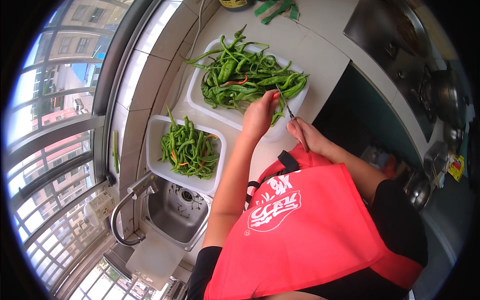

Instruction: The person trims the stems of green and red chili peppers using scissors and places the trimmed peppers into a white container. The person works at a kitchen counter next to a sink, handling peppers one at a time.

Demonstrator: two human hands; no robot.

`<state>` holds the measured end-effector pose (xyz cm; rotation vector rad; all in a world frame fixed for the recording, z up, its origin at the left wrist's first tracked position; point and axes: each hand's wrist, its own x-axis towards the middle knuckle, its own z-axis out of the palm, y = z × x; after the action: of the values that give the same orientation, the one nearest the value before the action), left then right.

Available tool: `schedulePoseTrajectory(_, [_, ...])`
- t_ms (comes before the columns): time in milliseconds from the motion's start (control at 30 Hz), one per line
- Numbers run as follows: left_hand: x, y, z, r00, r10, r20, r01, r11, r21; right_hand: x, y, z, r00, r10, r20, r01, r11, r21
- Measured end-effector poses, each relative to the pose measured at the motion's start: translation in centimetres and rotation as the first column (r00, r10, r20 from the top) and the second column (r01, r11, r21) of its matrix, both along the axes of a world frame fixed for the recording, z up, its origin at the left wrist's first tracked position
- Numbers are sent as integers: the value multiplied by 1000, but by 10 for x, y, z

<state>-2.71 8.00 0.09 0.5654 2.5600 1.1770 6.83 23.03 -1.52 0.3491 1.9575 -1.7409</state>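
Observation:
Many long green chili peppers (228, 71), with a red one among them, are heaped in a large white plastic tray (195, 90). Over the tray's near right part, my left hand (258, 112) pinches a small red chili pepper (276, 96) between its fingertips. My right hand (309, 135) grips a pair of scissors (298, 129), whose blades point at the fingertips of my left hand. Whether the blades are apart is hard to tell. A smaller white plastic tray (150, 140) to the left holds more green peppers (189, 148) with several red or orange ones.
A steel sink (172, 217) with pepper stems around its drain lies below the smaller tray, beside a curved faucet (114, 221). A white cutting board (155, 258) is near it. At right stand a gas stove (390, 71) and a pot (448, 93). A striped cloth (275, 11) lies at the top.

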Motion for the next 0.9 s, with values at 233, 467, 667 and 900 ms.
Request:
schedulePoseTrajectory(233, [10,-13,-6,974,69,215,-93,990,102,-12,4,20,971,93,220,-72,992,-103])
schedulePoseTrajectory(467, [15,-20,-12,918,92,385,-199,948,250,5,-11,-23,942,128,-310,-55,971,234])
schedulePoseTrajectory(667, [16,-25,-13,866,54,497,-233,923,305,-7,-2,-4,979,187,79,-180,980,-85])
schedulePoseTrajectory(900, [35,-66,-6,933,356,54,-345,927,-150,-12,-1,-4,958,82,276,37,916,-399])
